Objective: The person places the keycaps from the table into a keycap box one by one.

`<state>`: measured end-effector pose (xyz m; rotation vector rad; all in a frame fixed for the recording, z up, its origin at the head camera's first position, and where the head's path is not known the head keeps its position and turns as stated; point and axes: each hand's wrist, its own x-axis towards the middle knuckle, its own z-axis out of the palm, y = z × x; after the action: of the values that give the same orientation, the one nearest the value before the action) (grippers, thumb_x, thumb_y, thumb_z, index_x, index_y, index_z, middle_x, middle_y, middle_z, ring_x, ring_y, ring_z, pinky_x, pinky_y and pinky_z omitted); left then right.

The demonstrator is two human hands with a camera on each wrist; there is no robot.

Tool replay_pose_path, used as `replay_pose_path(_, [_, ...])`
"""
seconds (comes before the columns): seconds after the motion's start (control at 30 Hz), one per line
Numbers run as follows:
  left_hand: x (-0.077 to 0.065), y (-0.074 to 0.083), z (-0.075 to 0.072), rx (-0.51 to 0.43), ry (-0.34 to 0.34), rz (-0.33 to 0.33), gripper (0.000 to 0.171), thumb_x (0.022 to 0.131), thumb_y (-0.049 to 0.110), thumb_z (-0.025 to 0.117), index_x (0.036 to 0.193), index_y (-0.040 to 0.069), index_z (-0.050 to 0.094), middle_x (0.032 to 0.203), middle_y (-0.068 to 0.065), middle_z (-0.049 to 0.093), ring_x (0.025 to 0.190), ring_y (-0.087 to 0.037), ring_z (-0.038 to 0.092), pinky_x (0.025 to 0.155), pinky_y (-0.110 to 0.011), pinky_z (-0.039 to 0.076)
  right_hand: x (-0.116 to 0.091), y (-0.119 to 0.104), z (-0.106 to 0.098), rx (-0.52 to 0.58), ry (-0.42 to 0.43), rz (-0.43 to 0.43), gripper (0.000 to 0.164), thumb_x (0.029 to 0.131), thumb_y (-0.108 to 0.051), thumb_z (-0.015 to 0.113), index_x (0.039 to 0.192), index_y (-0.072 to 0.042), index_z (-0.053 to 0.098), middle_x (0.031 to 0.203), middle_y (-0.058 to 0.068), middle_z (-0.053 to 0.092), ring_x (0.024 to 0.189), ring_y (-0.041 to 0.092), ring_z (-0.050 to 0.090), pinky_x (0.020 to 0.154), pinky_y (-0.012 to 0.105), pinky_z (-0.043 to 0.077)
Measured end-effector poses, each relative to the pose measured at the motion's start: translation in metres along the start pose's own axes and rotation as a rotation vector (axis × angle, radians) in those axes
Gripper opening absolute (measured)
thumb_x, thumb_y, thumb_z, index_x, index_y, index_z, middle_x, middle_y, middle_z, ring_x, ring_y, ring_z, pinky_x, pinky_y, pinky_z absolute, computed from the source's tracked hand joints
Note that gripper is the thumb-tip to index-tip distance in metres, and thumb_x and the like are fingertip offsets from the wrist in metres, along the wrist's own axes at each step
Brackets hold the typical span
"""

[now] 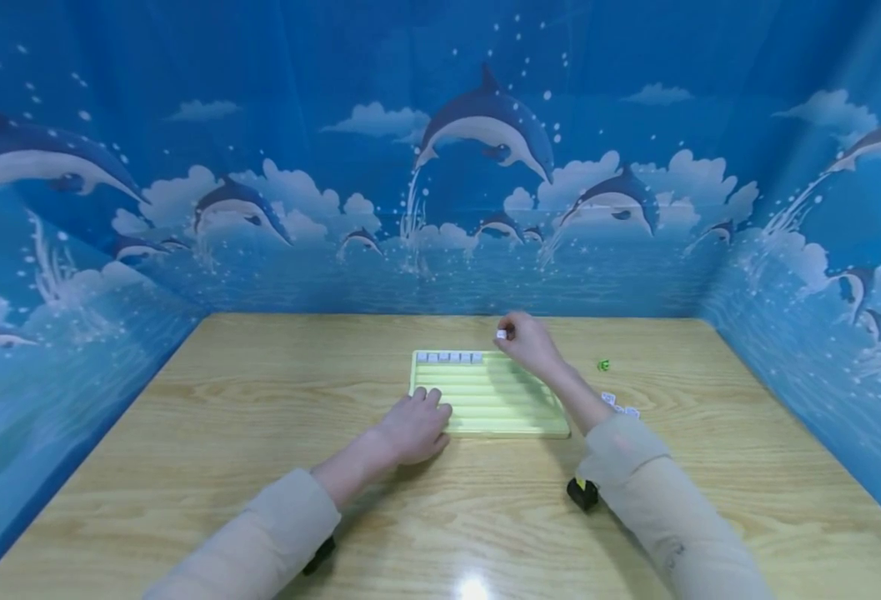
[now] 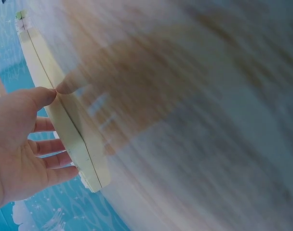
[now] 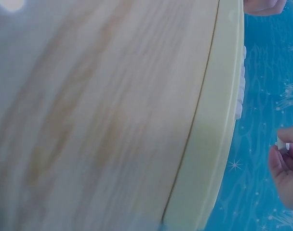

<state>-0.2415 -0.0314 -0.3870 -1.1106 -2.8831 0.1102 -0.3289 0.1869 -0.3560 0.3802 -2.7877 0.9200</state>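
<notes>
A pale green ridged tray [image 1: 503, 408] lies on the table, with a row of several small white tiles [image 1: 449, 357] along its back left edge. My left hand [image 1: 413, 427] holds the tray's front left corner, thumb at the front side and fingers over the top. In the left wrist view, the thumb [image 2: 47, 96] touches the tray's side [image 2: 69, 125]. Above the tray's back edge, my right hand [image 1: 532, 343] pinches one small white tile [image 1: 502, 334] between thumb and fingers. The right wrist view also shows this tile [image 3: 282, 146] at the fingertips.
To the right of the tray lie several loose white tiles with printed marks [image 1: 609, 400], partly behind the right forearm. A small green figure [image 1: 603, 365] stands behind them. Blue dolphin-print curtain [image 1: 440, 275] encloses the wooden table [image 1: 297, 367] at the back and sides.
</notes>
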Motion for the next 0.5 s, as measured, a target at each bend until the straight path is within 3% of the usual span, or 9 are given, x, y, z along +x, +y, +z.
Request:
replay_pose_path(0.13, [0.001,0.000,0.001,0.009,0.005,0.002,0.026,0.088,0.032,0.059,0.097,0.008,0.059,0.095,-0.008,0.051,0.087,-0.022,0.049,0.072,-0.032,0.049,0.003,0.000,0.003,0.020,-0.006,0.009,0.020,0.083,-0.004,0.065,0.099,0.004,0.059,0.097,0.016,0.058,0.088,0.027,0.057,0.074,0.034,0.051])
replay_pose_path(0.37, [0.001,0.000,0.000,-0.001,-0.020,-0.014,0.029,0.089,0.033,0.058,0.102,0.008,0.059,0.100,-0.009,0.052,0.092,-0.023,0.050,0.077,-0.035,0.049,0.006,0.005,0.009,0.004,-0.021,-0.070,0.020,0.082,-0.002,0.063,0.099,0.007,0.065,0.090,0.016,0.063,0.082,0.027,0.057,0.071,0.035,0.050])
replay_pose_path(0.5, [0.000,0.001,0.001,-0.002,-0.024,-0.014,0.029,0.089,0.033,0.057,0.103,0.007,0.059,0.100,-0.010,0.052,0.093,-0.024,0.050,0.078,-0.035,0.049,0.006,0.008,0.012,0.067,-0.060,-0.015,0.023,0.082,0.003,0.059,0.104,0.008,0.064,0.101,0.019,0.064,0.085,0.029,0.062,0.069,0.032,0.053])
